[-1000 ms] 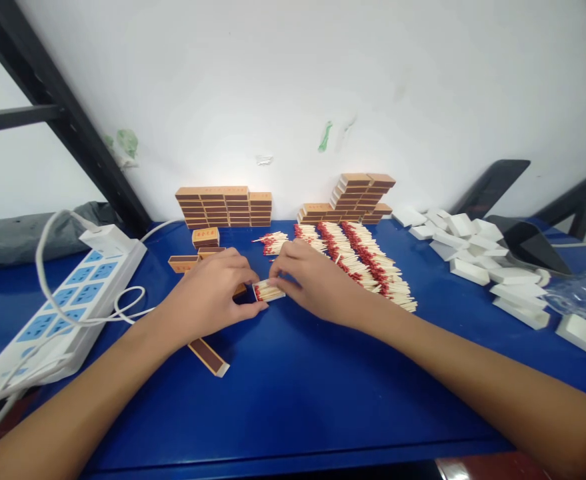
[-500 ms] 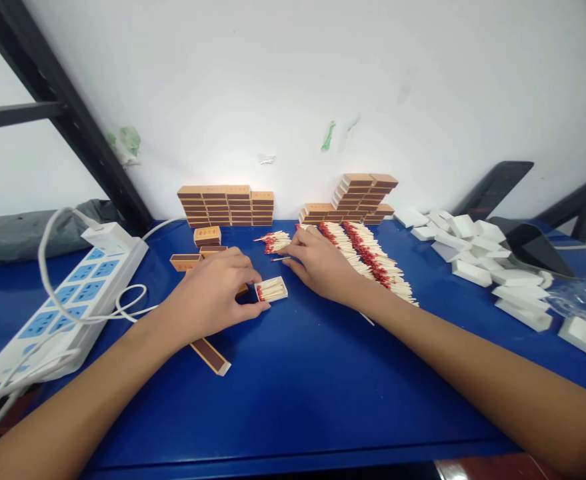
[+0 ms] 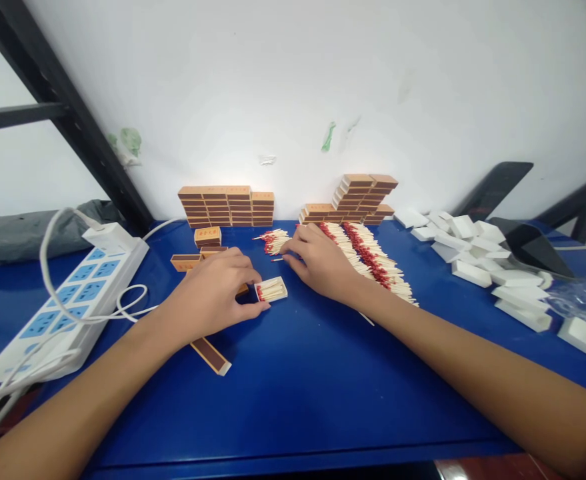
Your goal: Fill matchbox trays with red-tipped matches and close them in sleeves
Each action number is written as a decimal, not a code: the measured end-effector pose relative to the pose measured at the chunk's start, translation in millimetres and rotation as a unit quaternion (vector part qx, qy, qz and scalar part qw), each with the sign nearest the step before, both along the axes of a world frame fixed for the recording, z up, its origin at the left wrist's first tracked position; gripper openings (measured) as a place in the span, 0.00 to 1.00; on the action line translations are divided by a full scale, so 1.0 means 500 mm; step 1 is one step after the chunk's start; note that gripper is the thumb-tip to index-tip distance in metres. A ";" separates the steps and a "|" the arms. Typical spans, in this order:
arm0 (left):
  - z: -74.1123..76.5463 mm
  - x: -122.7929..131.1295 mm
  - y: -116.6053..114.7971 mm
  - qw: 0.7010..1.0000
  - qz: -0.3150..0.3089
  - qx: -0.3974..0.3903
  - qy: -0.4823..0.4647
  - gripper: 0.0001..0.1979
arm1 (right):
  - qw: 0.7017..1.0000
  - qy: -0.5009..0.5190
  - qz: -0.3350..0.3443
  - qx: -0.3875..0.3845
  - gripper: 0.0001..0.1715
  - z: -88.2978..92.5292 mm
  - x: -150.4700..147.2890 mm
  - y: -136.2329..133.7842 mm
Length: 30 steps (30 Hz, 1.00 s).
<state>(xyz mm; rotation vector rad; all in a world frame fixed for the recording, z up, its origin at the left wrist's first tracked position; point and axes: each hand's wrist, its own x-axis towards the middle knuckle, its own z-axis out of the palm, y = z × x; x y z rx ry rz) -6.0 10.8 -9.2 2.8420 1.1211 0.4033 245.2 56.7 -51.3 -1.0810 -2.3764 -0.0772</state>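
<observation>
My left hand (image 3: 217,283) grips a small white matchbox tray (image 3: 285,291) at its left end, thumb at the near side and fingers at the far side. Red-headed matches (image 3: 273,289) lie inside the tray. My right hand (image 3: 317,259) has its fingers bent and drawn together at the right edge of a small heap of matches (image 3: 274,241). One loose match (image 3: 277,259) pokes out by its fingertips; the fingers hide the rest of it. Behind and under the right hand run long rows of matches (image 3: 380,263), heads toward the left.
Stacked matchboxes (image 3: 213,208) stand against the wall, with another stack (image 3: 360,197) farther right. Matchbox sleeves (image 3: 211,355) lie around my left hand. A power strip (image 3: 73,300) with white cables is at left, white trays (image 3: 467,243) are heaped at right on the blue table (image 3: 293,393).
My right hand has shifted slightly left, its fingertips now closer over the loose match and the small heap. My left hand and the tray have stayed put.
</observation>
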 end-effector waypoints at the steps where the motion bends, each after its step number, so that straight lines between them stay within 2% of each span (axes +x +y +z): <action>1: -0.001 0.000 0.000 1.000 0.001 0.000 0.000 0.14 | 1.000 0.001 -0.007 0.008 0.12 0.001 0.000 0.000; 7: -0.005 -0.002 0.003 1.000 0.003 0.002 -0.006 0.13 | 0.999 -0.032 -0.016 0.006 0.12 -0.002 0.003 0.000; 16: -0.002 0.000 0.002 1.000 -0.003 0.004 -0.012 0.12 | 1.000 -0.019 -0.018 0.002 0.09 -0.006 0.001 0.004; 24: -0.003 -0.002 0.003 1.000 0.001 0.002 -0.007 0.13 | 1.000 -0.012 -0.002 -0.023 0.05 0.006 0.002 -0.008; 30: -0.002 -0.002 0.003 1.000 -0.001 0.007 -0.009 0.12 | 0.999 -0.033 0.000 -0.028 0.09 0.006 -0.001 -0.010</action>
